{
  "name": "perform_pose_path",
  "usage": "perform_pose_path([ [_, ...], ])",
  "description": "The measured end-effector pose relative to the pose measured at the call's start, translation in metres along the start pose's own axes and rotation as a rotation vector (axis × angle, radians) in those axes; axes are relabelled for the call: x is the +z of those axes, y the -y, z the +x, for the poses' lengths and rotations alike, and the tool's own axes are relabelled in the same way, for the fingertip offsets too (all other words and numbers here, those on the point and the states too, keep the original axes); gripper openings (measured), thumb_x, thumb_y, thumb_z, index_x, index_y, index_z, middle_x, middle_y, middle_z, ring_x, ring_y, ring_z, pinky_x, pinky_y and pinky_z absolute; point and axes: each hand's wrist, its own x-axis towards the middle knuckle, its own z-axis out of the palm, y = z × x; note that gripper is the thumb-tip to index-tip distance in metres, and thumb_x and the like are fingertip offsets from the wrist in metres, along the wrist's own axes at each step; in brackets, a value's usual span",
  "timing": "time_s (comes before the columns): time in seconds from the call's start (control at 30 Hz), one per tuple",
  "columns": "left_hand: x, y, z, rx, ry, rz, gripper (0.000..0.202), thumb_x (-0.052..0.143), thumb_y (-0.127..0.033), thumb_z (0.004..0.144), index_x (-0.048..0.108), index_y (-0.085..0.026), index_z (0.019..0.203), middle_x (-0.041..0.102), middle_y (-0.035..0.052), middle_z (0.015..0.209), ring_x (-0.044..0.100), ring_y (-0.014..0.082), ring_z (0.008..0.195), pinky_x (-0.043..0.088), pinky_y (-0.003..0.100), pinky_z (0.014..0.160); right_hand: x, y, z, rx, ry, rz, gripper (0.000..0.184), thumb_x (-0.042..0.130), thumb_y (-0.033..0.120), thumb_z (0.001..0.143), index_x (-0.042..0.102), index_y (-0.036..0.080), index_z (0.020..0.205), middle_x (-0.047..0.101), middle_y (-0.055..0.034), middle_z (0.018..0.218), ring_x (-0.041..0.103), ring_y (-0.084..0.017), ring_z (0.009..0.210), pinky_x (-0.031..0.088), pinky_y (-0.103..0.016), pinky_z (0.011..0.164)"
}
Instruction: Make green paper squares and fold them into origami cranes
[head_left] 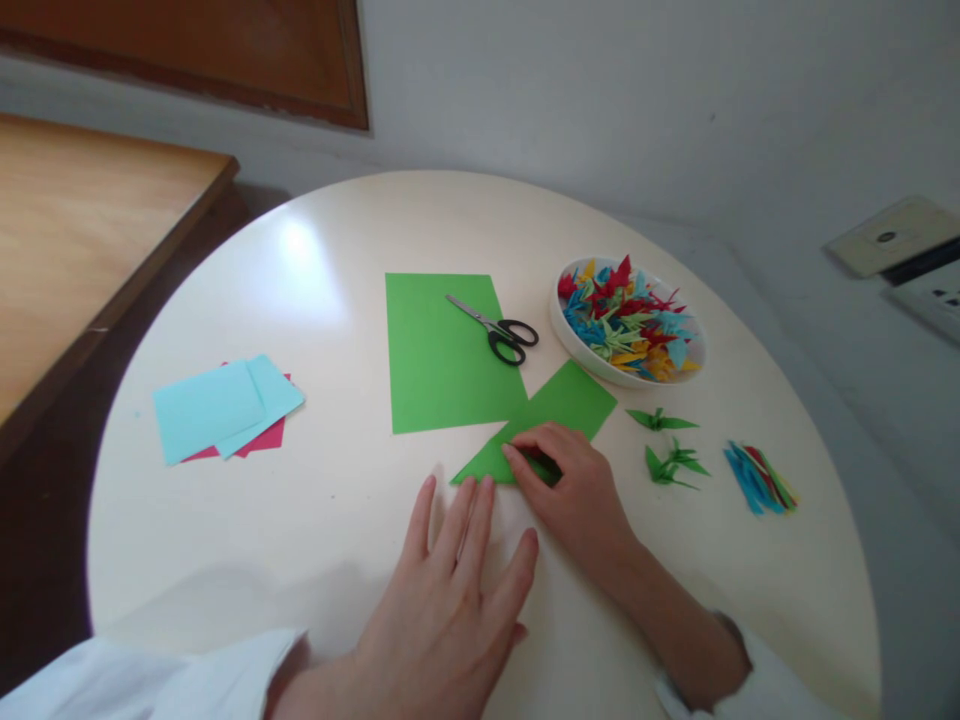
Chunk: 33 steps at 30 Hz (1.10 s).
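My right hand (571,483) lies on a small green paper piece (551,412) folded into a triangle near the middle of the round table, fingers curled and pressing its lower edge. Just beside the triangle's left tip, my left hand (450,590) rests flat on the tabletop, fingers stretched out and holding nothing. A larger green sheet (439,360) lies behind the fold, with black-handled scissors (501,330) on its right corner.
A white bowl (571,335) full of coloured paper cranes stands at the right. Two green cranes (667,445) and a bundle of coloured strips (759,478) lie right of my hand. Light blue and red sheets (225,408) sit at the left. A wooden table (82,220) adjoins.
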Motion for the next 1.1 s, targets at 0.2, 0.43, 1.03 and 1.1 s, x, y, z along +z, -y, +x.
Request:
perform_pose_path([
  [0.2,-0.0006,-0.0010,0.0003,-0.018,0.007,0.002,0.047,0.040,-0.050,0.088,0.048,-0.024,0.126,0.057,0.0172,0.126,0.049,0.0347,0.121,0.029,0.059,0.098,0.0001,-0.0004,0.0003,-0.002,0.000,-0.006,0.010,0.057,0.018,0.081,0.058,0.018,0.072,0.064,-0.0013,0.067,0.058,-0.015,0.064,0.042,-0.028,0.063],
  [0.43,0.0011,-0.0002,-0.0020,-0.018,0.000,0.004,0.048,0.040,-0.050,0.088,0.049,-0.023,0.125,0.055,0.0196,0.127,0.049,0.0365,0.121,0.027,0.060,0.097,0.0000,-0.0003,-0.0001,-0.001,0.005,-0.010,0.010,0.057,0.018,0.082,0.058,0.018,0.071,0.064,-0.0011,0.067,0.058,-0.015,0.064,0.042,-0.028,0.063],
  [1.03,-0.0009,-0.0020,-0.0074,-0.024,0.001,0.004,0.050,0.044,-0.051,0.086,0.049,-0.023,0.127,0.055,0.0196,0.128,0.046,0.0364,0.122,0.024,0.063,0.099,0.0003,0.0004,-0.0003,0.068,0.007,0.021,0.006,0.055,0.019,0.081,0.061,0.019,0.081,0.066,-0.0015,0.069,0.060,-0.016,0.064,0.045,-0.028,0.063],
  [1.1,-0.0010,-0.0021,-0.0081,-0.023,0.012,0.003,0.051,0.044,-0.051,0.086,0.049,-0.023,0.127,0.054,0.0197,0.129,0.046,0.0365,0.122,0.023,0.063,0.099,0.0003,0.0003,-0.0003,0.090,-0.003,0.035,0.009,0.054,0.019,0.081,0.061,0.018,0.086,0.066,-0.0012,0.069,0.060,-0.015,0.063,0.045,-0.028,0.063],
])
